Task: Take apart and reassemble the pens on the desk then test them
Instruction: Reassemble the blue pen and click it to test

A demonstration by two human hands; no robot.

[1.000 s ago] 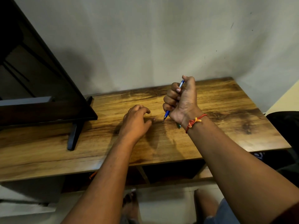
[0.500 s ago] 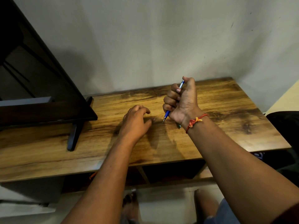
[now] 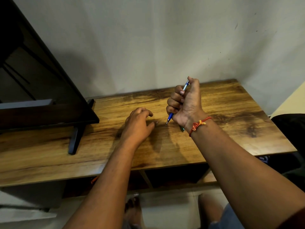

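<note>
My right hand point(image 3: 186, 103) is fisted round a blue-and-silver pen point(image 3: 170, 116), thumb on its top end, tip down near the surface point(image 3: 231, 116); can't tell if it touches. My left hand point(image 3: 137, 123) rests just left of the tip, fingers loosely curled, holding nothing. A green pen end point(image 3: 182, 129) pokes out under my right wrist.

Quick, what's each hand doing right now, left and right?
Left hand: open, fingers loosely curled, resting on the desk, holding nothing visible.
Right hand: closed around the blue pen, tip pointing down.
</note>
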